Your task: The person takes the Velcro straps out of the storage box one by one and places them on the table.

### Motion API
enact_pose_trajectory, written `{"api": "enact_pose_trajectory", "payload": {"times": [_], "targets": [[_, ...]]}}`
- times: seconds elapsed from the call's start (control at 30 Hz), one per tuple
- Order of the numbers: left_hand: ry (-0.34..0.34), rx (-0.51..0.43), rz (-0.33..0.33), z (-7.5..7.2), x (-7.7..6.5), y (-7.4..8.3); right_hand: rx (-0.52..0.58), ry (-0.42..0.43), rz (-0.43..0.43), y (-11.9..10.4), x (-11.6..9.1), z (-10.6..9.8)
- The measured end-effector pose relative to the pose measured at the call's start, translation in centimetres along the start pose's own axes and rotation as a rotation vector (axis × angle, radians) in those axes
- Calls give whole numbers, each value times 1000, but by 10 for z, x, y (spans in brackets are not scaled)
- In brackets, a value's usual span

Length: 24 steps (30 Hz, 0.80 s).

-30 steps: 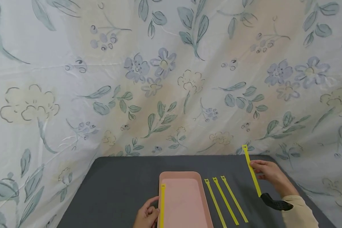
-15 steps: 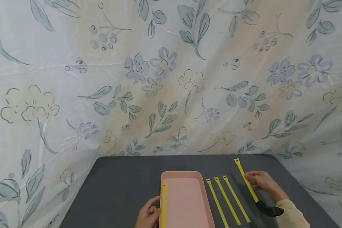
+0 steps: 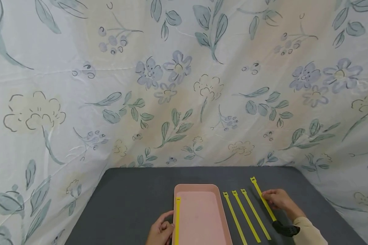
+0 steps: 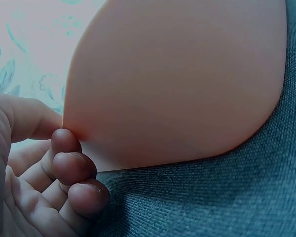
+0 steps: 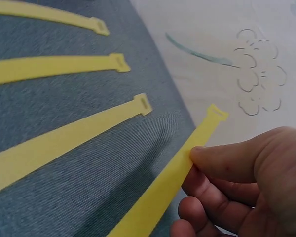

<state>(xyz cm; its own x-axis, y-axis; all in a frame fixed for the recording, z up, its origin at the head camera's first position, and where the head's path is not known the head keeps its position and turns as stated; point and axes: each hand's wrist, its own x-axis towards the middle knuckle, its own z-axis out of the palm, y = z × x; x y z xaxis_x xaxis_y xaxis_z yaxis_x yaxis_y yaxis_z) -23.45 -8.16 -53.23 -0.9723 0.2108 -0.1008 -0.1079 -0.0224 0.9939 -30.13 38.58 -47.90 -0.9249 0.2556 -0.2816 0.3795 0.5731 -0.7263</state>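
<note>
My right hand point(image 3: 280, 200) pinches a flat yellow cable tie point(image 3: 265, 203) between thumb and fingers. Its slotted head points away from me, and in the right wrist view the tie point(image 5: 163, 190) slants above the table with its shadow beside it. Three similar cable ties point(image 3: 246, 216) lie side by side on the table, left of that hand. My left hand point(image 3: 160, 229) grips the left edge of a pink tray point(image 3: 202, 217), fingertips curled against it in the left wrist view. Along the tray's left side lies another yellow cable tie point(image 3: 178, 219); its near end is out of view.
A dark grey cloth-textured table point(image 3: 138, 190) carries everything. Behind it hangs a floral curtain point(image 3: 171, 102). A black wrist device point(image 3: 285, 229) sits on my right wrist, at the cuff of a cream sleeve point(image 3: 309, 233).
My right hand has moved left and lower with the cable tie, bringing it nearer the three on the table. The left hand keeps its place at the tray.
</note>
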Motion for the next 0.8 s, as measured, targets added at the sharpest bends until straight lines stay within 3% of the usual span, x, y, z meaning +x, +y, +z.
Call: {"api": "enact_pose_trajectory", "payload": {"times": [0.3, 0.43, 0.8], "targets": [[-2, -3, -1, -2, 1, -4, -3, -51, 71, 6, 3, 8], [8, -1, -11, -1, 1, -4, 11, -55, 61, 10, 3, 10], [-16, -19, -7, -2, 2, -4, -56, -7, 56, 11, 1, 15]]}}
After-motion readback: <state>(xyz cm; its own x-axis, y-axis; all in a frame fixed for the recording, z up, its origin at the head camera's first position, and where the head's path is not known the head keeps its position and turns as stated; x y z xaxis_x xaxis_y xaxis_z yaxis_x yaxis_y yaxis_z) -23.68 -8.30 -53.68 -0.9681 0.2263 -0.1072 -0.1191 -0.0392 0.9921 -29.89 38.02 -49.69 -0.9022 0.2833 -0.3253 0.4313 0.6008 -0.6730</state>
